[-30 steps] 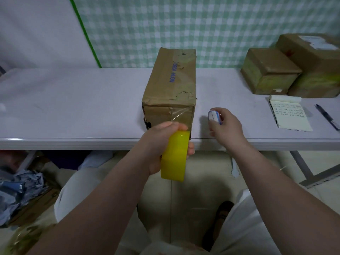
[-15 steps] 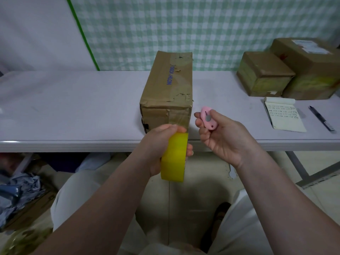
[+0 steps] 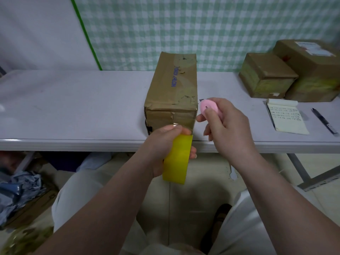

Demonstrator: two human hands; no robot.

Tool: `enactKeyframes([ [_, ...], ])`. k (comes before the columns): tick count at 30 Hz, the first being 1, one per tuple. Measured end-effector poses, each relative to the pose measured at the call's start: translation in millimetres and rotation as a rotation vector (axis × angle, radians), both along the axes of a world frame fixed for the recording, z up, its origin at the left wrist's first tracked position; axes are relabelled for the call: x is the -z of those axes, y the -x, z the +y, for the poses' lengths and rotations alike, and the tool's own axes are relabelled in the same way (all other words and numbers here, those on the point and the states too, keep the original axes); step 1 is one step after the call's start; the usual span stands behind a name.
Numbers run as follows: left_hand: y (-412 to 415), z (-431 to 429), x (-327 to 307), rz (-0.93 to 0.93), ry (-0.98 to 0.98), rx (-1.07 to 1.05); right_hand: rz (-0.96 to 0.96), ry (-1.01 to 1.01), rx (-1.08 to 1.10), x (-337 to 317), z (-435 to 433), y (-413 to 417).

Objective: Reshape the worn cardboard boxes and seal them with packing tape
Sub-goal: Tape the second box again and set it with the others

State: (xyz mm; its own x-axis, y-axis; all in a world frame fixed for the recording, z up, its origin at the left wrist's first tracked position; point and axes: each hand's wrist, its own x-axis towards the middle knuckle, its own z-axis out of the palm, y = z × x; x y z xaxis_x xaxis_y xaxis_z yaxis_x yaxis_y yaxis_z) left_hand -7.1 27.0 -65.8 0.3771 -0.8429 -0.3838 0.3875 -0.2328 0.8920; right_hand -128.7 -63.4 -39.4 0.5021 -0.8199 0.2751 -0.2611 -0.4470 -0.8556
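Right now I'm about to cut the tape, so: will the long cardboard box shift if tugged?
Probably slides rather than tips: the long cardboard box lies lengthwise on a smooth table. Its creased, torn corners suggest soft walls that may dent.

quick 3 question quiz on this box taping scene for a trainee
1. True or false: the left hand grips the yellow tape roll.
2. The right hand holds: A) scissors, B) a pink cutter, C) a marker.
3. Besides the tall box in front, how many cardboard boxes sit on the table?
Key: 1 true; 2 B; 3 two.
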Motion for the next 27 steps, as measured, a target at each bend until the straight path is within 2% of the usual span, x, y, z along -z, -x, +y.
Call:
enactKeyframes([
  [3,0,1,1,-0.007,-0.014,0.006,0.019,0.267,0.108,-1,-1,2],
  [9,1,0,1,0.013,0.011,0.002,0.188,0.563,-0.084,-2,5,-4],
  [19,0,2,-1,0.006,0.012,0.008,0.49,0.595,-0.235,-13,5,-10],
  [27,0,1,-5,0.007,0.01,0.023,0.6,0.65,-0.261,-15,5,-14],
])
